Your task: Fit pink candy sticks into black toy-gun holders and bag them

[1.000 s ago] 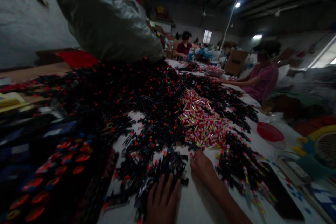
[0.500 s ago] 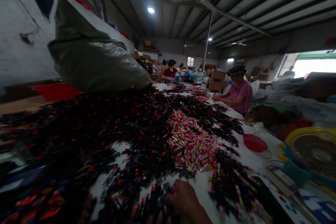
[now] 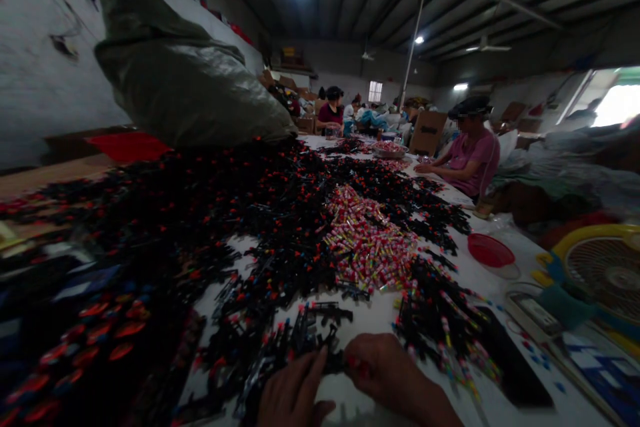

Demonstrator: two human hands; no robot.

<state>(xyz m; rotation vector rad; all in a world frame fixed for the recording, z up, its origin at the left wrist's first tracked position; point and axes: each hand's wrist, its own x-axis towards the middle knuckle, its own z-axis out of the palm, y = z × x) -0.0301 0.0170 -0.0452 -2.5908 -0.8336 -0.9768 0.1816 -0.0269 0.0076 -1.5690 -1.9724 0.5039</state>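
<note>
At the table's near edge my left hand (image 3: 295, 390) has its fingers together on the end of a black toy gun (image 3: 334, 360). My left thumb is apart, lower down. My right hand (image 3: 387, 373) is closed, its fingertips pinching a small red piece (image 3: 356, 365) against the other end of that toy gun. Its exact shape is hidden by the fingers. Just beyond my hands lies another black toy gun (image 3: 327, 312). A large heap of black toy guns with orange tips (image 3: 280, 213) spreads to the left and ahead. Small pink-and-yellow tubes (image 3: 373, 247) form a pile ahead.
A big grey-green sack (image 3: 190, 87) rests behind the heap, beside a red basin (image 3: 130, 145). At right are a red basket (image 3: 491, 251), a yellow fan (image 3: 607, 267) and a dark flat slab (image 3: 515, 360). A person in pink (image 3: 473, 153) sits farther along the table.
The view has tilted down. My left hand has come up fully into sight beside the toy gun. My right hand has shifted right and now pinches the red piece at the gun's end.
</note>
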